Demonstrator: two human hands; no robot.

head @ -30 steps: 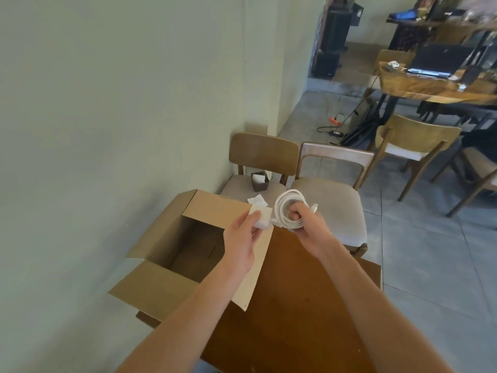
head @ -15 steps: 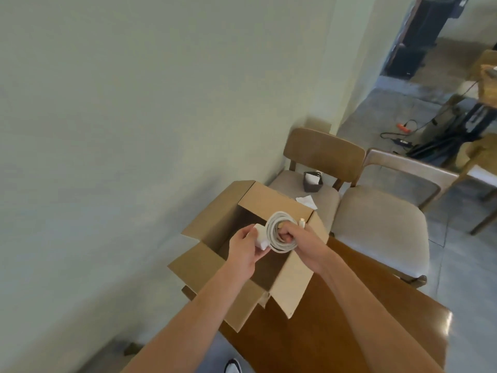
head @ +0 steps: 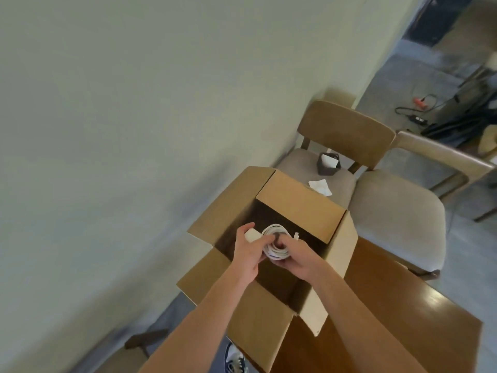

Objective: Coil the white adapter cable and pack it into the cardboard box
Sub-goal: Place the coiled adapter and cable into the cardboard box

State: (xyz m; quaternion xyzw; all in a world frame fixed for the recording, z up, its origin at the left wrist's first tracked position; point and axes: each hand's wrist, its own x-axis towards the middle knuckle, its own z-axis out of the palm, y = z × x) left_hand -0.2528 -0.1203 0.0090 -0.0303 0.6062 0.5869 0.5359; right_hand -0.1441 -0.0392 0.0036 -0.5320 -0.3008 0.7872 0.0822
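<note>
A plain brown cardboard box (head: pixel 301 208) is sitting in the middle of the frame, its four flat flaps folding outward and its inside lying dark. Over its mouth, your left hand (head: pixel 248 255) is holding the smooth white block of the adapter (head: pixel 251 235), grip closed around it. Your right hand (head: pixel 297 258) is gripping the white cable (head: pixel 278 250), which is wound into a tight round coil, with fingers curling around the loops. A short end with its plug (head: pixel 296 235) is sticking out at the coil's upper right.

The box is resting at the left edge of a glossy brown wooden desk (head: pixel 390 319) at lower right. A matte pale green wall (head: pixel 134 117) is filling the upper left. At upper right, a wooden chair (head: pixel 347 130) with a grey padded seat is carrying a small dark holder (head: pixel 328 165) and a white paper (head: pixel 320 187), and a second chair (head: pixel 395 211) is standing beside it on a grey tiled floor (head: pixel 430 63).
</note>
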